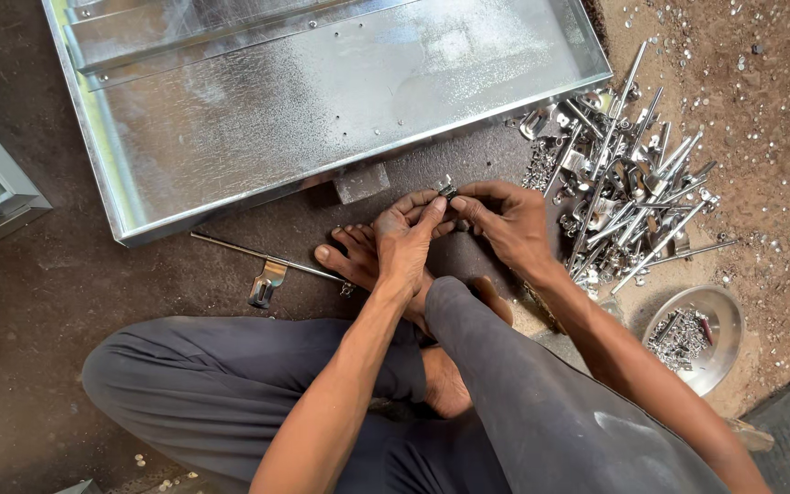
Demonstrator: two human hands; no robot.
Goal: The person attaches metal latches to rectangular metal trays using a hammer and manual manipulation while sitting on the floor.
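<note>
Left hand (pixel 406 240) and right hand (pixel 505 224) pinch together one small metal fitting (pixel 447 189) (fingertips touching), just below the galvanized tray's (pixel 322 101) near edge; hardware pile (pixel 619 174) right of it.

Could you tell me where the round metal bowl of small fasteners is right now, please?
In the head view, the round metal bowl sits on the dirt floor at lower right, just below the pile of metal rods and brackets, beside the person's right forearm.

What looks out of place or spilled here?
Small silvery metal bits lie scattered across the dirt floor at right, outside the round steel bowl. One long metal rod with a bracket lies alone, left of both hands, away from the rod pile.
</note>
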